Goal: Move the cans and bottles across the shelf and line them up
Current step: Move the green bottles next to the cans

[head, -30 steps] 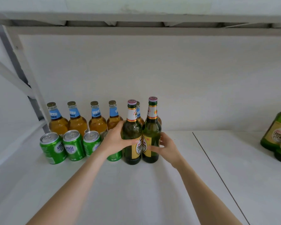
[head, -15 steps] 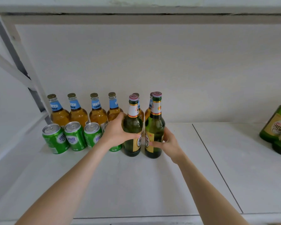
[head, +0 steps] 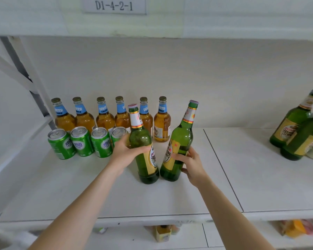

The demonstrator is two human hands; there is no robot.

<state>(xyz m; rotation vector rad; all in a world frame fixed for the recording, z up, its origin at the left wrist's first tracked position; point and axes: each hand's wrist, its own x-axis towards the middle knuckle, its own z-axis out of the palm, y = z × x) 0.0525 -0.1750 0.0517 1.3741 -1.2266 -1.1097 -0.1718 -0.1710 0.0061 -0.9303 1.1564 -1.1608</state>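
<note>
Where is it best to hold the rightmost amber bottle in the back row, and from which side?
Probably by the neck, from the right. The amber bottle stands upright with bare shelf on that side; its neighbour crowds the left and two green bottles stand in front.

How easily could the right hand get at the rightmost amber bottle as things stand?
Probably not yet: the right hand grips the tilted green bottle, which stands between it and the rightmost amber bottle.

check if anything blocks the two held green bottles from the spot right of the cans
Nothing visible does. Left hand and right hand grip the green bottles; shelf showing right of the cans is bare, amber bottles behind.
</note>
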